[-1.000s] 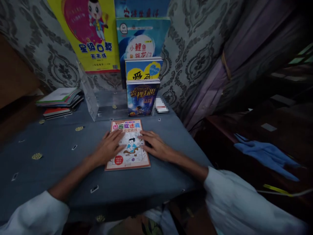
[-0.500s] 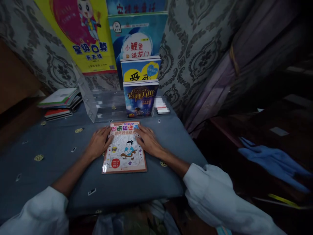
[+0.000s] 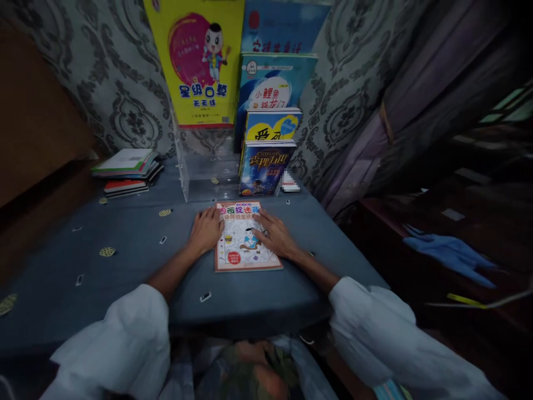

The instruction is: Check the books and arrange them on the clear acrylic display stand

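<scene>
A thin picture book (image 3: 239, 241) with a white and orange-brown cover lies flat on the dark grey tablecloth (image 3: 141, 266). On its upper left edge rests my left hand (image 3: 206, 229), fingers pointing away from me. My right hand (image 3: 275, 233) lies over the book's right side, its fingers spread across the cover. Neither hand is closed round anything. Just behind the book, a clear acrylic stand (image 3: 200, 180) holds upright books, with a dark blue one (image 3: 264, 169) in front and a yellow one (image 3: 204, 66) at the left.
Several books and notebooks (image 3: 127, 164) lie stacked at the table's back left. A small white item (image 3: 290, 182) is right of the stand. Patterned curtain (image 3: 345, 83) hangs behind. Off the table to the right lies a blue cloth (image 3: 452, 255).
The view has shifted, so the table and books appear further right. My right hand now reaches further over the book's cover. My left hand is still at the book's left edge.
</scene>
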The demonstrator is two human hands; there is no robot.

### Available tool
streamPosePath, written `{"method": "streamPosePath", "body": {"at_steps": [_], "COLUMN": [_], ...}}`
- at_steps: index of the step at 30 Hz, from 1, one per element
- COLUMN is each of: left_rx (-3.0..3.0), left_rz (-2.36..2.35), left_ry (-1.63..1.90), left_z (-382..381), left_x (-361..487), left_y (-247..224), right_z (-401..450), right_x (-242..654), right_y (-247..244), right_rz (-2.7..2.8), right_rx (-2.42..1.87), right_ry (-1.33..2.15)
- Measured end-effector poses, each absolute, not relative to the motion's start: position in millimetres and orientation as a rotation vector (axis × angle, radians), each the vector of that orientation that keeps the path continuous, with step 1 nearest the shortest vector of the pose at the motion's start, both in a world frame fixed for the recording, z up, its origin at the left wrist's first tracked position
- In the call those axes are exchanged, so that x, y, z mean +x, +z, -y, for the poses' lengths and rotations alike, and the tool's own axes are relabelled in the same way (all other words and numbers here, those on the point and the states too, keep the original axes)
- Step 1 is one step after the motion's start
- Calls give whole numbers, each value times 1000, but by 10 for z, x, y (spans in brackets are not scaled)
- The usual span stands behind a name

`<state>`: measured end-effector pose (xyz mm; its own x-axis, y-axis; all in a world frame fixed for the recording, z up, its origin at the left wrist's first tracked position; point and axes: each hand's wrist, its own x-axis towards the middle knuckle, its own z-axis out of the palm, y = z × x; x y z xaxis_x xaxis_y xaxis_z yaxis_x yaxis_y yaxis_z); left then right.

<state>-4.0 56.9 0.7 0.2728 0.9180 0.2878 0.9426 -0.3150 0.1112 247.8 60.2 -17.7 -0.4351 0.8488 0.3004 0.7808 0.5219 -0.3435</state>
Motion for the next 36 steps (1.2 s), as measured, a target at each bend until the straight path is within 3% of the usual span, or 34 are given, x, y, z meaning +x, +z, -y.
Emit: {"method": "streamPosePath", "body": {"at_steps": [11,21,23,27,28,36], "left_rx": [-2505,-2628,-2642,-2136,-1984,-1633], "left_rz": [1870,1973,2066,2412,2479,2533], "left_ry": [-585,-1039,-1357,-2658,-2838,-3362], "left_z": [-574,-746,-796,-779,-754,-592], "left_x": [9,-113,-125,-60,-30,120], "left_y": [46,-38,-22,3,5,129], "right_z": [-659,-644,-649,-639,-627,-549], "right_x": [2537,2569,2589,2617,2615,2575], "right_y": [-255,-283,-282,-286,-285,-283], "right_rz": [2277,2296,2251,2133,2123,2085], "right_rx": [-1331,-1283,-1227,-1133,-1113,-1099], "right_ry": [246,361,441,526,536,644]}}
